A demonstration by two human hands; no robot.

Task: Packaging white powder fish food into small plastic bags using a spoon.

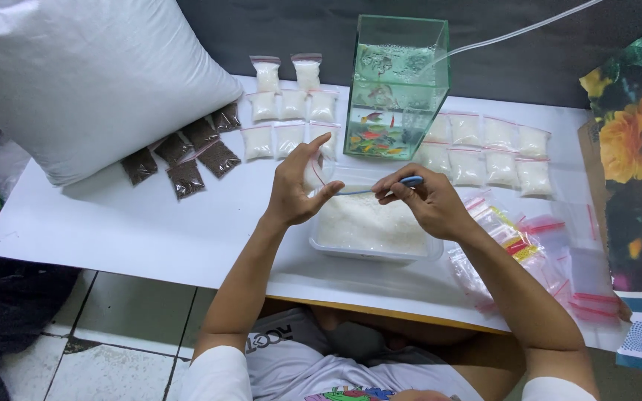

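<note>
Two rows of white packets (289, 122) beside the glass tank (399, 85).

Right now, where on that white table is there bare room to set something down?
Bare tabletop lies left of the plastic tub, below the dark packets. The right side is crowded with empty zip bags and filled white packets; more white packets crowd the back, beside the glass tank.

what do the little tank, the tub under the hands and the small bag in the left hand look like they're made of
The tank looks like glass: clear flat panes with green-tinted edges. The tub seems to be translucent plastic, with soft rounded corners and a cloudy wall. The small bag in the left hand looks like thin clear plastic film with a red zip strip, glossy.
</note>
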